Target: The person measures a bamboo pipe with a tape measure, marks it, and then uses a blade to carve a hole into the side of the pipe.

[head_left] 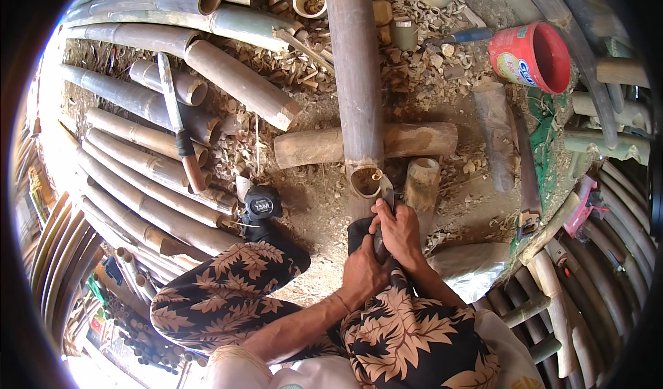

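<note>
A long grey-brown bamboo pole [356, 78] runs from the top edge toward me and rests across a short log [421, 140]. Its hollow near end has a thin pale curl of shaving at the rim. Beside that rim stands the blade of a knife [389, 194]. My left hand [364, 273] is closed round the knife's dark handle, close to my lap. Just ahead, my right hand [399, 231] is closed on the knife nearer its blade, fingers bent over it. Part of the handle is hidden by both hands.
Bamboo lengths [159, 161] lie on the left, with a machete [169, 99] across them. A black tape measure [262, 202] sits near my knee. A red tub [521, 57], a blue-handled tool [472, 35] and a handsaw [529, 182] lie right. Shavings [442, 64] cover the ground.
</note>
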`<state>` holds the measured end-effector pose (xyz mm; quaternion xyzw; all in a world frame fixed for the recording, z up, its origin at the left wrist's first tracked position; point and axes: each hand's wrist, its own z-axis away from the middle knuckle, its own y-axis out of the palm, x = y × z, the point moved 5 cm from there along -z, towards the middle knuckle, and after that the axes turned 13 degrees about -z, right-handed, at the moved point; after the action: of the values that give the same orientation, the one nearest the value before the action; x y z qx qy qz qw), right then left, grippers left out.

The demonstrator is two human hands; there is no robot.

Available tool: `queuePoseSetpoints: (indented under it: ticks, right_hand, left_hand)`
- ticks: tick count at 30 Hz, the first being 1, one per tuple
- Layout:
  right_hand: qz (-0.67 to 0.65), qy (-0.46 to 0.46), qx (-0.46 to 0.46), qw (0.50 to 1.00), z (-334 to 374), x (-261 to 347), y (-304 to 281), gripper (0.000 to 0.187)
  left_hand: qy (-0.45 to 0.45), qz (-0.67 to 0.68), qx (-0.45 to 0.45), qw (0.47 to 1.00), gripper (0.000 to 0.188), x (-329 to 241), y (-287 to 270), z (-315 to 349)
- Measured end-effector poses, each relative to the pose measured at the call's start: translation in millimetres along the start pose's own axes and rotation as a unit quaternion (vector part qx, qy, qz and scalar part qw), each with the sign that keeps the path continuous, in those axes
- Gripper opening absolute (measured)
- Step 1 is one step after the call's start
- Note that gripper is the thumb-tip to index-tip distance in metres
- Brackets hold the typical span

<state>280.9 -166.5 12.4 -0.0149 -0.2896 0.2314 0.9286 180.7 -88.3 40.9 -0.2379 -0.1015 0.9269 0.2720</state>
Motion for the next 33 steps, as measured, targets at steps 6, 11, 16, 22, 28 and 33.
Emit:
queuePoseSetpoints:
  ticks: [6, 11, 16, 22, 28, 33]
  right_hand:
    - [-0.563, 0.215, 0.293, 0.743, 26.9, -20.2, 67.7, 0.029]
    - [-0.595, 0.256, 0.295, 0.703, 22.2, -6.6, 66.8, 0.027]
    - [-0.413, 0.214, 0.172, 0.868, 28.6, -17.7, 32.3, 0.023]
    - [-0.401, 0.138, 0.212, 0.880, 43.3, 11.2, 4.8, 0.026]
    - [-0.574, 0.234, 0.261, 0.740, 24.3, -7.1, 52.2, 0.028]
    - [-0.295, 0.182, 0.175, 0.922, 18.1, -15.3, 26.3, 0.028]
  left_hand:
    - [0.165, -0.558, 0.042, 0.813, 0.020, -14.2, -154.8, 5.2]
    - [0.218, -0.522, 0.150, 0.811, 0.021, -16.0, -178.7, -29.7]
    - [0.186, -0.364, 0.064, 0.910, 0.020, 19.3, -111.2, -10.3]
    - [0.271, -0.399, -0.037, 0.875, 0.018, -9.2, -117.5, 4.4]
    - [0.161, -0.452, 0.138, 0.866, 0.013, -17.8, -164.9, -21.5]
    - [0.129, -0.277, 0.061, 0.950, 0.027, 19.9, -100.7, -9.1]
